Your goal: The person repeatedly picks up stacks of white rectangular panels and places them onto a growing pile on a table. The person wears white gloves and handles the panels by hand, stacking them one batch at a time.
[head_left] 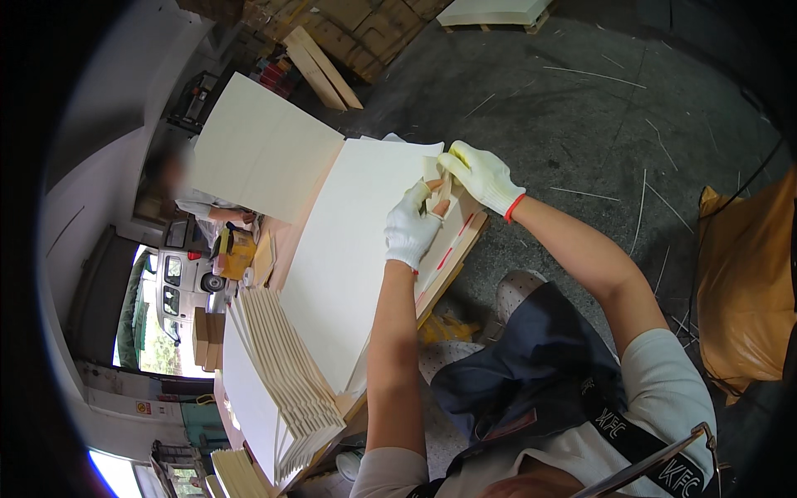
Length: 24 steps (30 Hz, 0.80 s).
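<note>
Both gloved hands — left hand (411, 226) and right hand (481, 176) — have their fingers pinched on a small folded card piece (438, 192) at the far corner of the cream sheet (349, 249) on the worktop — probably light, bendable, best held by its edges.

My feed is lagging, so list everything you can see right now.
large sheet: one, cream, on the bench under both hands
raised sheet: one, cream, upper left
folded stack: one fanned pile, cream, lower left
wooden bench: one, tan, its edge beside the large sheet
planks: several, pale wood, top
sack: one, orange, right
another person: one, far left
left hand: white glove, fingers on the sheet corner
right hand: white glove, pinching the same corner
</note>
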Each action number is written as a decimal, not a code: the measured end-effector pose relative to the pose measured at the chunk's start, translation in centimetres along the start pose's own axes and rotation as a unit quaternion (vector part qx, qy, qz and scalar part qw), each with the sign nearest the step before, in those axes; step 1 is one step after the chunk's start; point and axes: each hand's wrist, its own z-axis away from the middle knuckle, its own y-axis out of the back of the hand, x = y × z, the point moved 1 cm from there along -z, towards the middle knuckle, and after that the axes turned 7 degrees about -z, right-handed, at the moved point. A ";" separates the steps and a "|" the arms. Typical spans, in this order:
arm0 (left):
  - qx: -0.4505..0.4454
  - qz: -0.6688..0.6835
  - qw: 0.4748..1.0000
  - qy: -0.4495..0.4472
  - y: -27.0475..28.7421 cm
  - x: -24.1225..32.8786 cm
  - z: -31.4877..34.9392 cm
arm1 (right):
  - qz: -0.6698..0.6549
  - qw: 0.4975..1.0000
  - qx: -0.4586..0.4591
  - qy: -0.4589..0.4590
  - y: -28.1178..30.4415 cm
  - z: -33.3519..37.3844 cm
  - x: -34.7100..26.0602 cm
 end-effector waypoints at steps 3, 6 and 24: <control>-0.016 0.018 1.000 0.020 0.0 0.1 -0.1 | -0.003 1.000 0.001 -0.001 0.0 0.0 0.4; 0.001 0.034 0.999 0.008 -0.1 0.0 0.0 | -0.007 1.000 -0.007 -0.012 0.0 0.0 0.3; 0.067 -0.156 0.983 -0.066 0.6 1.7 1.7 | 0.228 0.967 -0.110 -0.008 3.6 -0.5 0.6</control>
